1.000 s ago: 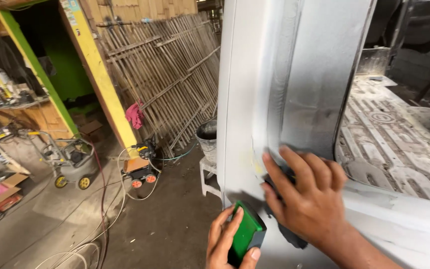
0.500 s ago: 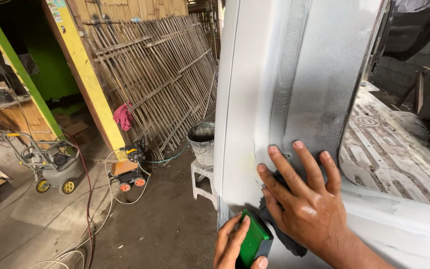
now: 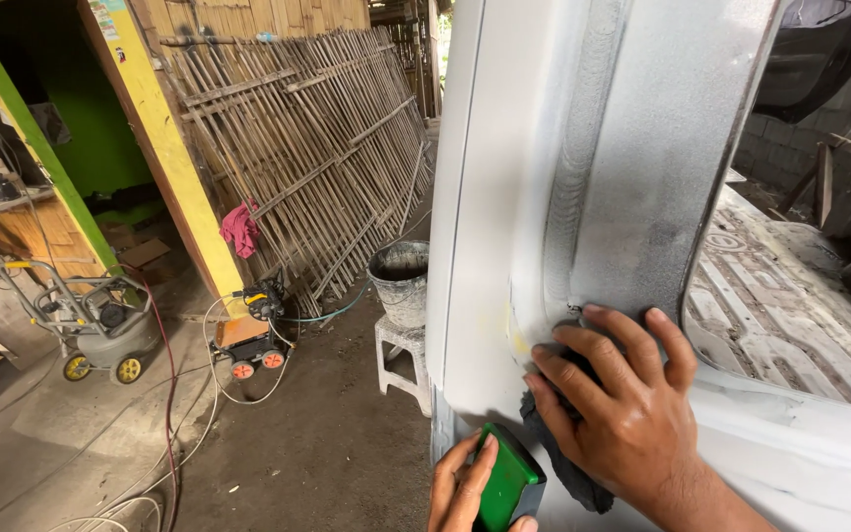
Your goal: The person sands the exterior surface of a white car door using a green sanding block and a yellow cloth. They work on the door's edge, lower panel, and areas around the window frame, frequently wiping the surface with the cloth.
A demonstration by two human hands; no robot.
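Observation:
A tall white-grey vehicle body pillar (image 3: 544, 177) fills the middle of the head view. My right hand (image 3: 622, 404) lies flat on its lower curve, pressing a dark cloth (image 3: 558, 463) against the metal. Just below and to the left, my left hand (image 3: 460, 488) grips a green sanding block (image 3: 504, 483) against the panel's bottom edge. A yellowish patch (image 3: 516, 340) shows on the panel just left of my right fingers.
A grey bucket (image 3: 401, 281) stands on a white plastic stool (image 3: 401, 355) left of the pillar. A small orange machine (image 3: 248, 340), a wheeled compressor (image 3: 100, 330) and hoses lie on the concrete floor. Bamboo lattice panels (image 3: 307, 158) lean behind. The vehicle's bare floor (image 3: 790, 305) is to the right.
The view has shifted closer and a little down-left. My right hand with the cloth has slid slightly along the pillar's curve; my left hand still holds the green block beneath it.

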